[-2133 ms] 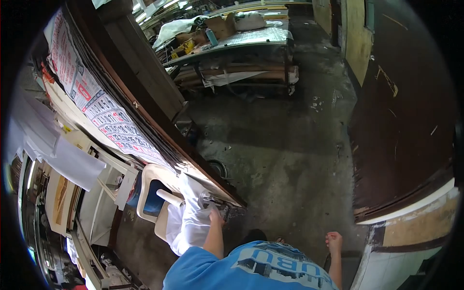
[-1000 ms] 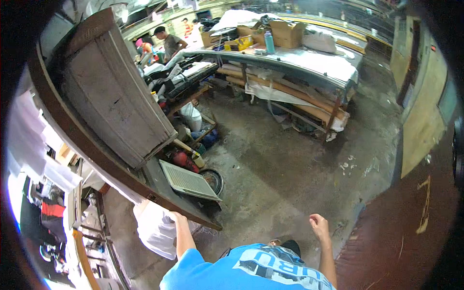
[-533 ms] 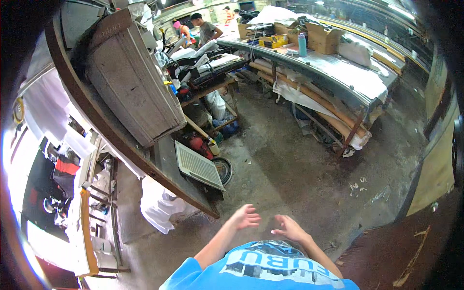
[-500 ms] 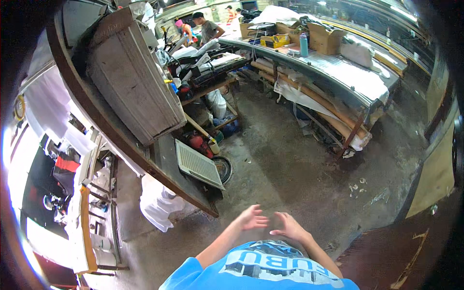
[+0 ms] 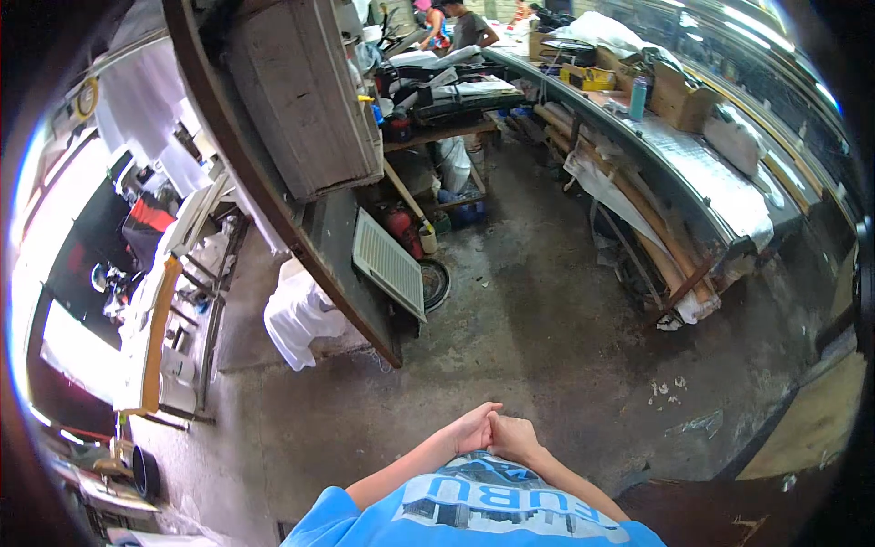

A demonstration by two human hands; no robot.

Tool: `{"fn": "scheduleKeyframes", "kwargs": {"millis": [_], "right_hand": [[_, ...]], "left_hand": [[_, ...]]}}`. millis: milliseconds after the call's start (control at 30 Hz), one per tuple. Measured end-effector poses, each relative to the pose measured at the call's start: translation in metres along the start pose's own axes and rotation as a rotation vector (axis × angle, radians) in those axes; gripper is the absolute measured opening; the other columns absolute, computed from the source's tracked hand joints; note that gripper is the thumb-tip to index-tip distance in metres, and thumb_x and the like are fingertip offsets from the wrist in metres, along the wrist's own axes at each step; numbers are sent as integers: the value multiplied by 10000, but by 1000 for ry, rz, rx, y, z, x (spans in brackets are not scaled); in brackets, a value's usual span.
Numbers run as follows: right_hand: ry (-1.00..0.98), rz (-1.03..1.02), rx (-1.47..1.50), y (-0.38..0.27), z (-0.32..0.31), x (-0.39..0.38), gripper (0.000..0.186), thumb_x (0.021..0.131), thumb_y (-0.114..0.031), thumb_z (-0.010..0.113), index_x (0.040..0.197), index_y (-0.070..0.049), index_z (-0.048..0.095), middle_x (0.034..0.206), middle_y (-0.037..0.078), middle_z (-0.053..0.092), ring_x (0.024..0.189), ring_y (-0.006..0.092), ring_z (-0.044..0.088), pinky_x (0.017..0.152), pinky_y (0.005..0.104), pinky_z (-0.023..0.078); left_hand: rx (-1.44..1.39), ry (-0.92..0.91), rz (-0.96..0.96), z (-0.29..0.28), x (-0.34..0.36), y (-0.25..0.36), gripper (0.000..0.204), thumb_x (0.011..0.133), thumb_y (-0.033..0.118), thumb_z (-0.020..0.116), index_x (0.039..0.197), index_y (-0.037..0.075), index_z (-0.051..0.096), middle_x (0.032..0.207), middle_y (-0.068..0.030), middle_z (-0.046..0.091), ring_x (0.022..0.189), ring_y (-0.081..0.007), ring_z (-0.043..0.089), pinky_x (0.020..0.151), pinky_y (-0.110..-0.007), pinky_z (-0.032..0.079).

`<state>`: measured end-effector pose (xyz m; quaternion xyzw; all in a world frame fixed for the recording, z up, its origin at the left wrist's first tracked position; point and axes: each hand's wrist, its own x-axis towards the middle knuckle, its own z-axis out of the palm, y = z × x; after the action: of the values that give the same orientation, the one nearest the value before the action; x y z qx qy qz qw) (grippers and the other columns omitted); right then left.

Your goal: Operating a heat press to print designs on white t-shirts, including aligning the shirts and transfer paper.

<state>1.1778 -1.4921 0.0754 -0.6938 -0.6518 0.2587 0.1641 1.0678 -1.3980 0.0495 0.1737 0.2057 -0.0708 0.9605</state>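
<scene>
White cloth (image 5: 299,319) drapes downward ahead-left, well apart

The left hand (image 5: 472,430) is nearer it, touching the right hand (image 5: 516,438) before the blue shirt (image 5: 529,507). Fingers are together; whether they enclose anything, I cannot tell.

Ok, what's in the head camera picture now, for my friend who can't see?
A person's left hand and right hand touch in front of a blue T-shirt, above a stained floor. At right, a long worktable holds a cardboard box and teal bottle; white cloth hangs low at left.
</scene>
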Motion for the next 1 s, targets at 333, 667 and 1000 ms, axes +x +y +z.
{"fn": "scheduleKeyframes", "kwargs": {"millis": [333,667,1000], "right_hand": [[290,-520,61,-26,14,9,336,565,-185,712,814,-28,550,875,172,589,898,322,560,720,436,437],[8,-196,45,-48,31,27,292,558,-219,696,696,4,568,702,198,595,670,346,603,573,433,493],[60,-238,-54,-106,61,88,253,538,-198,687,666,-14,570,652,167,600,629,334,606,537,422,489]], "left_hand": [[-134,301,206,-1,-23,-29,394,877,401,416,1074,79,531,1081,-92,566,1010,-210,534,861,-354,427],[-10,508,83,-2,-47,-8,355,862,343,453,1012,40,560,1022,-98,607,940,-232,570,833,-371,447],[-36,383,96,-54,-111,34,339,821,362,499,991,74,556,996,-93,597,942,-224,549,795,-382,446]]}}
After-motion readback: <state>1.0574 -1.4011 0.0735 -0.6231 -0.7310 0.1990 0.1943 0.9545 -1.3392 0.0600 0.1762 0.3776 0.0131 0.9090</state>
